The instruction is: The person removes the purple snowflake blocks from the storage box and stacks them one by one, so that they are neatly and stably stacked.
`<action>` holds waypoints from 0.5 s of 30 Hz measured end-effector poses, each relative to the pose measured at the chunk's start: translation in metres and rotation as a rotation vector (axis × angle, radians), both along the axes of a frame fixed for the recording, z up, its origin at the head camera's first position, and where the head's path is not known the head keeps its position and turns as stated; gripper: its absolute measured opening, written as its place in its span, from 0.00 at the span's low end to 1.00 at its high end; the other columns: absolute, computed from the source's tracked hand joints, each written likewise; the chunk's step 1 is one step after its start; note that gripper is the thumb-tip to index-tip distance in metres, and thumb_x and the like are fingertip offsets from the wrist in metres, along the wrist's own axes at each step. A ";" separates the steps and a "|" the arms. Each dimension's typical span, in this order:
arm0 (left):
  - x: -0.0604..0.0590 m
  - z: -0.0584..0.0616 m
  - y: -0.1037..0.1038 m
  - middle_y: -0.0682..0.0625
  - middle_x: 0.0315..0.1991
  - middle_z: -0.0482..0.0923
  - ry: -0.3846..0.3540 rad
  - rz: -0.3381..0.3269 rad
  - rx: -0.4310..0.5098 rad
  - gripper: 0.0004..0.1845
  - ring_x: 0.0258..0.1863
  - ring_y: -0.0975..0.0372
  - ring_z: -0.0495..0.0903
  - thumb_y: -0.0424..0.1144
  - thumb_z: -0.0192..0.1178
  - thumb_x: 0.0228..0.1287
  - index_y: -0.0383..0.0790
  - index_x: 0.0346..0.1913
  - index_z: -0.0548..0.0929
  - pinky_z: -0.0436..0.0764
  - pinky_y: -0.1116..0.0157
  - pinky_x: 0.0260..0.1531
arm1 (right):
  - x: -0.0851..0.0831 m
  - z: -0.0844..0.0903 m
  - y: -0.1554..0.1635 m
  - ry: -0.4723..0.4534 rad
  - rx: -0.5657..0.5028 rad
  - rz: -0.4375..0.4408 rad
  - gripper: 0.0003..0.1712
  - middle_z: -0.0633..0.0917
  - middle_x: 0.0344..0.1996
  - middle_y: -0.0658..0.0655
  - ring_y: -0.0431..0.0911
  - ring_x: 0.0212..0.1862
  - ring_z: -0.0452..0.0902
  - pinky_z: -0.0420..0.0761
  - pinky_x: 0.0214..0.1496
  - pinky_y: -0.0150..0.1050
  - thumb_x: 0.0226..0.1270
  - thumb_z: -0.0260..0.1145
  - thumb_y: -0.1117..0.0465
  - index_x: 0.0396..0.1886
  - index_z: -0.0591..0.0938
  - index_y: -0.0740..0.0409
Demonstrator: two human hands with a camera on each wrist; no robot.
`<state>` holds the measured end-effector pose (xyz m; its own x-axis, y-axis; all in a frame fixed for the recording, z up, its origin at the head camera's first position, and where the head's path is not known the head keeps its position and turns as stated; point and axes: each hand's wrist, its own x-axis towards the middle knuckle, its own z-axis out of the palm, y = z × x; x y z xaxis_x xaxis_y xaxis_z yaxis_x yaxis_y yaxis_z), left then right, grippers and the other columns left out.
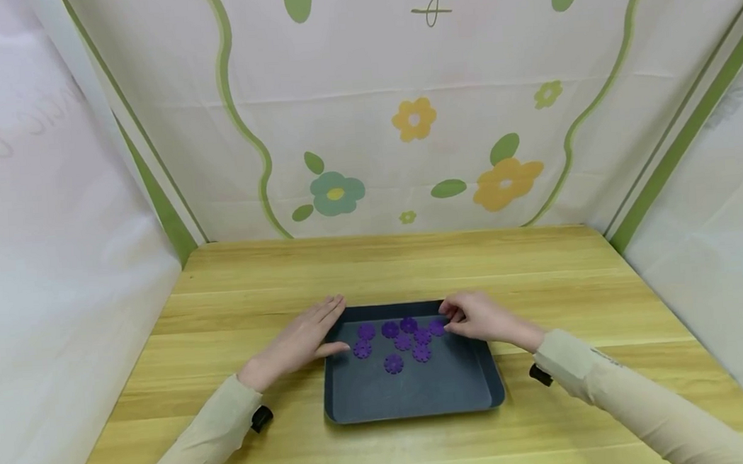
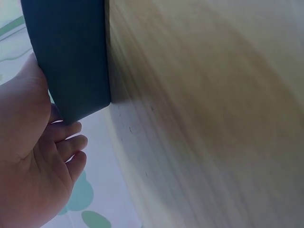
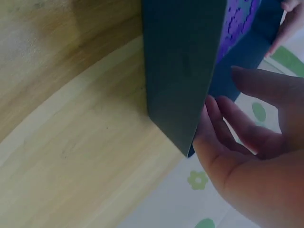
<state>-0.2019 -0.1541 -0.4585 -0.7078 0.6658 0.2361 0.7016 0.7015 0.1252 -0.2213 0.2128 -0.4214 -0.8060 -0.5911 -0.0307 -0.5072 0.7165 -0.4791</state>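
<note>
A dark grey rectangular tray (image 1: 413, 393) lies on the table with several purple notched plastic discs (image 1: 394, 363) in its far half. My left hand (image 1: 304, 335) rests at the tray's far left corner, fingers straight and thumb over the left rim. In the left wrist view its fingertips (image 2: 71, 142) show beside the tray corner. At the far right corner my right hand (image 1: 475, 316) reaches over the rim, fingers bent, close to the rightmost purple disc (image 1: 438, 327). The right wrist view shows its thumb (image 3: 266, 85) apart from the fingers, with no disc visible between them.
The wooden table (image 1: 233, 269) extends around the tray on all sides. A white printed cloth wall (image 1: 361, 62) with flowers stands behind it, and white cloth panels (image 1: 46, 245) close off the left and right sides.
</note>
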 end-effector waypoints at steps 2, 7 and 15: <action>0.000 0.000 0.000 0.36 0.73 0.64 0.000 -0.002 0.004 0.44 0.72 0.46 0.67 0.58 0.61 0.66 0.31 0.74 0.63 0.71 0.49 0.70 | 0.001 -0.001 -0.003 0.002 0.008 -0.009 0.14 0.88 0.40 0.62 0.45 0.38 0.86 0.87 0.39 0.34 0.63 0.71 0.66 0.47 0.83 0.67; 0.001 0.001 0.000 0.36 0.73 0.65 0.004 -0.006 -0.003 0.44 0.73 0.47 0.67 0.58 0.60 0.66 0.31 0.74 0.63 0.71 0.49 0.70 | 0.002 -0.004 -0.009 -0.005 0.027 -0.021 0.15 0.87 0.40 0.62 0.46 0.38 0.85 0.86 0.39 0.33 0.61 0.72 0.66 0.46 0.83 0.67; 0.001 0.000 0.000 0.38 0.74 0.63 -0.017 0.015 -0.021 0.44 0.74 0.48 0.65 0.59 0.59 0.67 0.33 0.75 0.61 0.69 0.50 0.72 | 0.002 -0.009 -0.013 0.054 0.067 -0.023 0.15 0.86 0.37 0.61 0.47 0.37 0.83 0.85 0.38 0.34 0.58 0.74 0.67 0.44 0.84 0.68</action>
<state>-0.2006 -0.1543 -0.4587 -0.7212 0.6599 0.2105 0.6892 0.7142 0.1223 -0.2198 0.1995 -0.4308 -0.8209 -0.5704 -0.0257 -0.5141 0.7579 -0.4016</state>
